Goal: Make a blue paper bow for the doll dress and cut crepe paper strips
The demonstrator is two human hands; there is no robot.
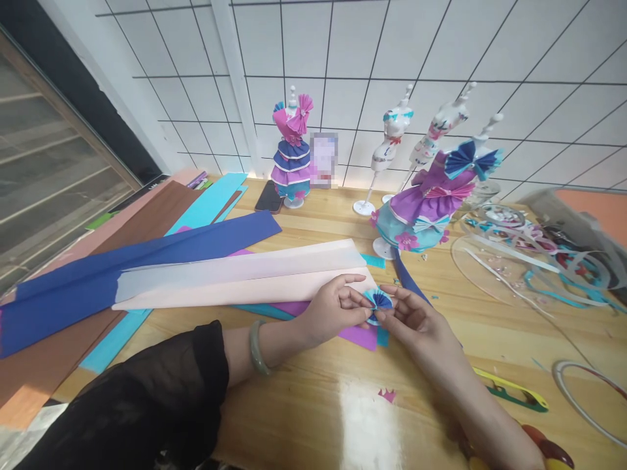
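Between my two hands is a small pleated paper rosette [379, 300] in dark blue with a light blue edge. My left hand [340, 303] pinches its left side between thumb and fingers. My right hand [416, 320] grips the right side, thumb in front near the centre. Just behind the hands lies the end of a long pale pink folded paper strip [274, 277]. Under my left hand a purple paper piece [360, 336] sticks out. A dark blue strip [409, 277] runs behind my right hand.
Long blue [147, 254] and brown [132, 222] paper strips cover the left. Behind stand a paper-dressed mannequin [292, 163], another dressed one [421, 202] and bare mannequins [392, 140]. Ribbons lie on a clear round tray [465, 261] at right. A yellow-green cutter [514, 391] lies near my right forearm.
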